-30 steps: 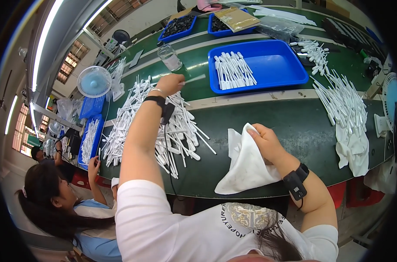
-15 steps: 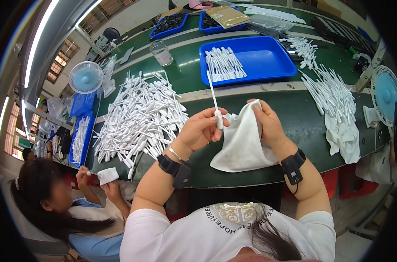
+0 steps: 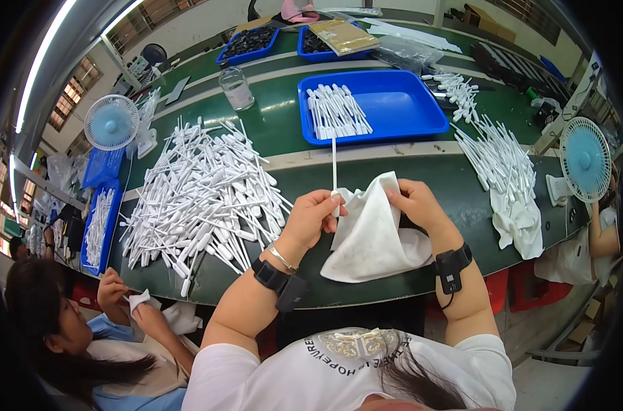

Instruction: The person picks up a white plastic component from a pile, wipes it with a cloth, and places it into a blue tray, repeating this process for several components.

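Note:
A thin white plastic rod (image 3: 335, 164) with a thicker end stands upright in my left hand (image 3: 315, 218), thumb and fingers pinched round the thick end. My right hand (image 3: 422, 204) grips the top of a white cloth (image 3: 366, 250), whose lower folds hang down to the green bench. One edge of the cloth comes close to the fingers of my left hand; whether they touch it I cannot tell. Left of my left hand lies a big loose heap of similar white rods (image 3: 202, 198). Beyond my hands, a blue tray (image 3: 400, 109) holds a row of rods on its left side.
To the right, more rods (image 3: 500, 154) rest on a crumpled white cloth (image 3: 517, 226) beside a small fan (image 3: 585, 161). A glass bottle (image 3: 237, 89) stands behind the heap, with another fan (image 3: 111, 123) at left. At lower left a co-worker (image 3: 85, 342) handles a cloth.
The view has shifted, so the bench things sit further left and lower. The rod, tilted before, is now nearly vertical, and my left hand is closer to the cloth's edge.

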